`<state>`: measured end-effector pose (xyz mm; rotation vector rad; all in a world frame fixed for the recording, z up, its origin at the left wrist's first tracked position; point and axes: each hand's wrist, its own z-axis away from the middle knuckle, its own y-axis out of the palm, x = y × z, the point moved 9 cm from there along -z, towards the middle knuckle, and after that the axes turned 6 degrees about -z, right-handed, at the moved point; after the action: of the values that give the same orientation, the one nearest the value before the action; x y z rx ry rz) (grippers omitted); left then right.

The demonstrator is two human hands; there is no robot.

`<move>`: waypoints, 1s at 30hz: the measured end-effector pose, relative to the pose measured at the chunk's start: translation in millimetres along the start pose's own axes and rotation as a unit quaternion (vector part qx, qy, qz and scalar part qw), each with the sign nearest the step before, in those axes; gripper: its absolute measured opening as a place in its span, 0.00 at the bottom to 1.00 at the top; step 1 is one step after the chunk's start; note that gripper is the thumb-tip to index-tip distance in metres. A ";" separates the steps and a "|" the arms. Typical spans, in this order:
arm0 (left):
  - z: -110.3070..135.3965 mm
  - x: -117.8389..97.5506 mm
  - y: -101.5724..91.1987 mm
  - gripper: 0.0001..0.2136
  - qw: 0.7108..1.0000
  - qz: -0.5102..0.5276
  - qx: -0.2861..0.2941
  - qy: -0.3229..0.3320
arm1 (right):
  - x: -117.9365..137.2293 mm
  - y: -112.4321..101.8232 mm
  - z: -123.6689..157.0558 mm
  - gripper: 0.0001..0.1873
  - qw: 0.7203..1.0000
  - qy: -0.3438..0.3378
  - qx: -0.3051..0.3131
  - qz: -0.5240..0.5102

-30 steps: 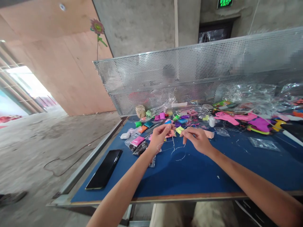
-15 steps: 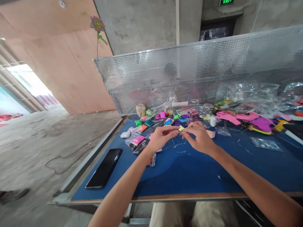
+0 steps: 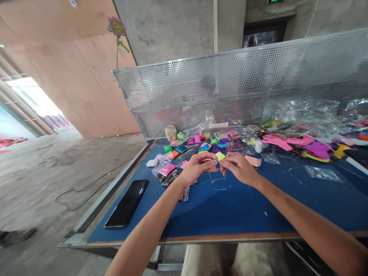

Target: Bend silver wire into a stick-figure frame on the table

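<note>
A small, flat, light-yellow piece (image 3: 220, 156) shows between my two hands above the blue table (image 3: 224, 211). My left hand (image 3: 199, 166) is closed, its thumb and fingers pinched at the piece's left side. From the right, my right hand (image 3: 238, 166) pinches at its lower right edge, a finger pointing down. The fingers partly cover the piece, and I cannot make out its kind. Just left of my left hand lie bagged pink packets (image 3: 167, 169). A peach-coloured packet (image 3: 253, 161) is behind my right hand.
A black phone (image 3: 126, 203) lies at the table's left. Colourful packets, a stone-like lump (image 3: 171, 133), pink cut-outs (image 3: 277, 142) and clear plastic bags (image 3: 310, 113) spread along the back. A perforated metal screen (image 3: 172, 88) stands behind them, with a flower on a stem (image 3: 117, 27) at its left corner.
The fingers of both hands have shifted, and more of the yellow piece shows. My right hand's fingers have lowered and drawn slightly apart from the left hand.
</note>
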<state>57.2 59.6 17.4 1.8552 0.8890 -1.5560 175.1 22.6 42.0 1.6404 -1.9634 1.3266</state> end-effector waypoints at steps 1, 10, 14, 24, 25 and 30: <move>0.0 -1.1 -0.5 0.12 1.000 -0.009 0.000 0.009 | -1.1 1.2 -0.4 0.23 1.000 0.006 0.005 -0.023; 1.5 -8.9 -0.9 0.12 0.997 -0.066 0.011 0.044 | -13.2 10.3 0.9 0.23 0.990 0.051 0.027 -0.126; 2.5 -10.2 1.3 0.12 0.997 -0.065 0.020 0.035 | -14.2 12.2 1.0 0.24 0.987 0.058 0.028 -0.146; 1.7 -17.9 -9.8 0.13 0.987 -0.145 -0.031 0.064 | -0.2 0.9 -0.4 0.23 1.000 -0.018 -0.007 0.020; 1.8 -16.1 -10.5 0.14 0.988 -0.136 -0.035 0.059 | 0.5 1.8 -0.3 0.23 1.000 -0.019 -0.005 0.022; 2.6 -12.2 -9.5 0.14 0.989 -0.135 -0.026 0.053 | -1.4 7.0 0.2 0.24 1.000 0.004 0.010 -0.012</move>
<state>46.9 62.0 28.9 1.8542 1.2620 -1.5848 169.5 23.0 37.7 1.6596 -1.9267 1.3471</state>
